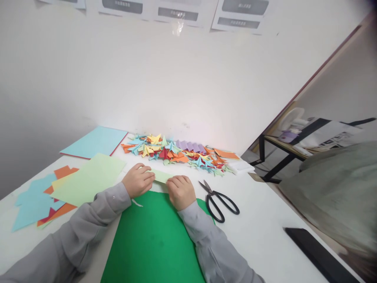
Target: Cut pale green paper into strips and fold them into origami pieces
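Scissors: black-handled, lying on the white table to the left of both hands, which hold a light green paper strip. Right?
One error: the head view shows the scissors to the right of both hands, not the left. The rest stands: black-handled, on the white table, with the left hand and right hand holding the light green paper strip.

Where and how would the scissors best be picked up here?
Probably by the black handle loops, coming from the near right: the scissors lie flat on the white table with those loops angled that way, while the slightly parted blades point away and left.
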Demonstrator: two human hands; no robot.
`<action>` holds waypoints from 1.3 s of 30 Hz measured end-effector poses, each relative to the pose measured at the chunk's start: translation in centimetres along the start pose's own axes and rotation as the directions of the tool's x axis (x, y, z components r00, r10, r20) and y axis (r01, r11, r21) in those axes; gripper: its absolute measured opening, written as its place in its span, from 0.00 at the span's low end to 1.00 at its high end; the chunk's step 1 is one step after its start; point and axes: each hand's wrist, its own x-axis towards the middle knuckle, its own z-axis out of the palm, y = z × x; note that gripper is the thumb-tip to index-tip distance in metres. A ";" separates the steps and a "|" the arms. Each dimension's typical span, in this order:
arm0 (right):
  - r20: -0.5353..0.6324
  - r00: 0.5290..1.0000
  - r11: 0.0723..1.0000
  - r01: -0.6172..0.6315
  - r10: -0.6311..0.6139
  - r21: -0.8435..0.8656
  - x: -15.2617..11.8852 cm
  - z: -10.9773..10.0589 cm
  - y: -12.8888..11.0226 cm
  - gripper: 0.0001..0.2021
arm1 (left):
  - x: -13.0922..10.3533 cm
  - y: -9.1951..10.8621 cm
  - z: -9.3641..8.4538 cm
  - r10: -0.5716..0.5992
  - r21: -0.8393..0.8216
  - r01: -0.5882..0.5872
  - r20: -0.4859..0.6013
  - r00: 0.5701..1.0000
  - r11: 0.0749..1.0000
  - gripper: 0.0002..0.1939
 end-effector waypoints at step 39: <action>0.530 0.461 -0.175 -0.614 0.711 0.769 0.3 0.8 -0.5 0.15 | 1.0 1.5 0.3 -0.635 -0.781 0.508 0.606 0.479 -0.363 0.26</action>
